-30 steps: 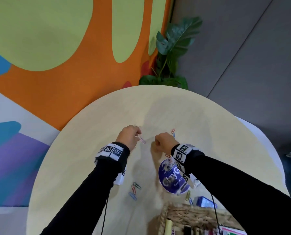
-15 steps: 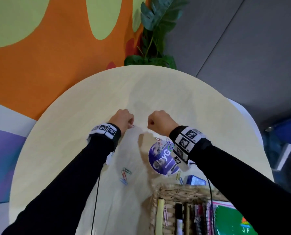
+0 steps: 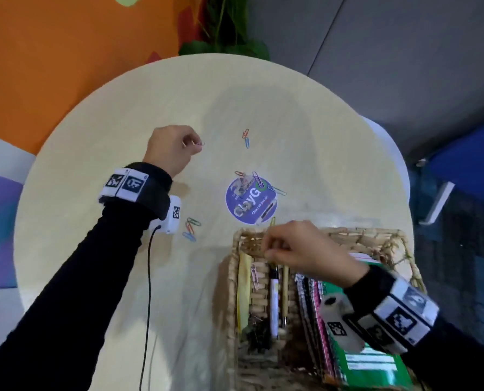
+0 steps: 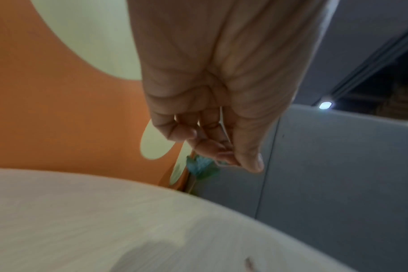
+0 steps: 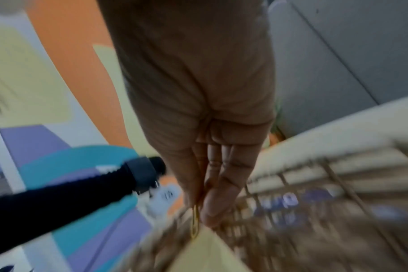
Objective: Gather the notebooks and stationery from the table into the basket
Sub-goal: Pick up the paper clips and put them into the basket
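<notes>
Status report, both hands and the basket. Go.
Left hand pinching a paper clip over the table. Right hand pinching a yellow clip above the basket. Loose clips on table; nothing blocking.

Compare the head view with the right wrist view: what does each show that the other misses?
Only the head view shows the loose paper clips on the table, the round purple sticker, the notebooks in the basket, and the left hand pinching a pink clip. Only the right wrist view shows the yellow clip pinched at the fingertips. Both share the right hand over the wicker basket.
</notes>
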{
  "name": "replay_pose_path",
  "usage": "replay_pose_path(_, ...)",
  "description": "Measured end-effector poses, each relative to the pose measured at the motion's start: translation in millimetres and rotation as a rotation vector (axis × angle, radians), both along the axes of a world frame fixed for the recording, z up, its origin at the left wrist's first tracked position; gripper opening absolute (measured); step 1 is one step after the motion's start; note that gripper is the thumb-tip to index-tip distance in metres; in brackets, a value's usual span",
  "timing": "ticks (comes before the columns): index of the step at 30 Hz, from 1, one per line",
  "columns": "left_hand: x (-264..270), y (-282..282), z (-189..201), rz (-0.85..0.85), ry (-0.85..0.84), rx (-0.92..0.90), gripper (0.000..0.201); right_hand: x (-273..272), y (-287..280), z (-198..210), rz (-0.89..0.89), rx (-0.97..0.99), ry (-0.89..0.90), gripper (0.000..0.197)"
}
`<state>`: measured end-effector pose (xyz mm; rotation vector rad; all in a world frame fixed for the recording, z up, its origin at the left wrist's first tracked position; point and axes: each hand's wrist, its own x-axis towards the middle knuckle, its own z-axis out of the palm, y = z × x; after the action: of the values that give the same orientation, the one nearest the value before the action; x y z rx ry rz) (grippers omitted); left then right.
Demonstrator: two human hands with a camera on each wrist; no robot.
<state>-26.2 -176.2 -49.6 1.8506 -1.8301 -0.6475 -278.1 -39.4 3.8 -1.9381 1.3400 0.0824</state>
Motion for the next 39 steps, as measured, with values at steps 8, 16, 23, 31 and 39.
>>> replay_pose_path(8,-52.5,121.4,95.5,-0.084,0.131,0.103,0.012,12.6,20.3,-70.3,-0.022,0.02,0.201,0.018)
replay_pose_path(16,-110.8,183.6,72.9,-0.238,-0.082,0.352,0.006,-3.3,16.6,-40.2,-0.024,-0.045,0.252,0.017)
replay_pose_path(23,-166.7,180.9,61.4,-0.435,-0.438,0.497,0.025,-79.5,38.7,17.1,-0.247,-0.211,0.101,0.019)
replay_pose_path(31,-195.9,175.2,42.4,-0.383,-0.358,0.572,0.037,-122.9,61.1,23.2,-0.317,-0.261,0.039,0.015)
replay_pose_path(39,-186.8,163.4,47.6,-0.339,-0.366,0.58,0.039,-127.5,57.8,20.4,-0.324,-0.208,-0.024,0.007)
